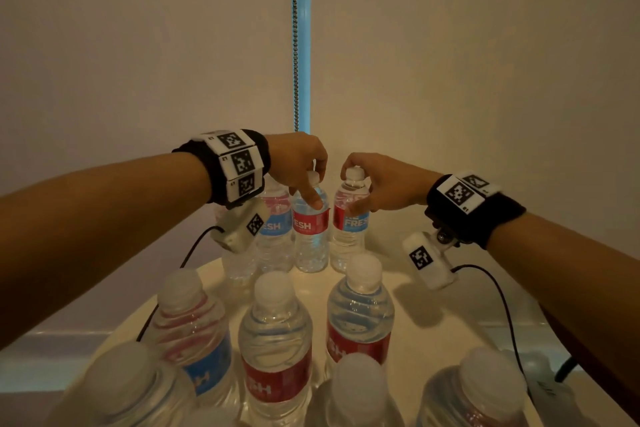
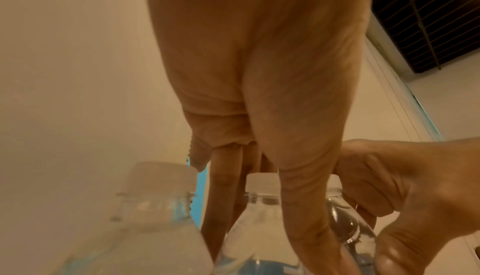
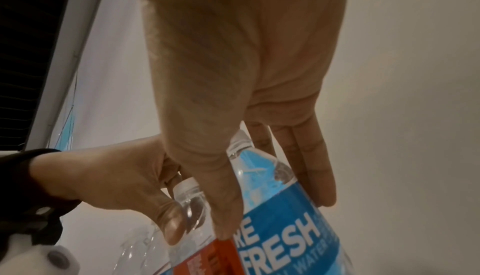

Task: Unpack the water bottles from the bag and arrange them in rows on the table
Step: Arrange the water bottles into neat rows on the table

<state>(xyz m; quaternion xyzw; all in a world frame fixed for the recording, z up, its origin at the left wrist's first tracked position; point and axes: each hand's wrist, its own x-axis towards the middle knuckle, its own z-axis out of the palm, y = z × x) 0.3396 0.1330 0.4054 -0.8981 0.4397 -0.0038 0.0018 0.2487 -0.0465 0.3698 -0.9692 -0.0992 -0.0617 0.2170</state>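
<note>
Bottles stand upright in rows on the pale round counter [image 1: 433, 315]; I work at the far row. My left hand [image 1: 300, 163] curls over the neck of the red-labelled bottle [image 1: 310, 229], fingers behind the cap and thumb pressed down the front of its shoulder. My right hand [image 1: 377, 184] holds the blue-labelled bottle [image 1: 349, 232] just to its right, fingers [image 3: 306, 156] laid long down the far side of the body and thumb on the near side at the label's top edge. Both bottles appear to rest on the counter, though their bases are partly hidden by the nearer row [image 1: 277, 340]. Two more bottles [image 1: 273, 229] stand left of the red-labelled one, behind my left wrist camera [image 1: 239, 229]. The bag is not in view.

Judgement: the step in hand is seating and truing this pair in the far row. To do it well I should keep each bottle vertical, set its base flat before letting go, and nudge from low on the body, not the cap, so it slides and does not tip. Spacing should match the neighbours on the left. I should then lift both hands straight up, since the camera cables [image 1: 502, 305] hang close to the nearer caps and a sideways withdrawal could knock them.
</note>
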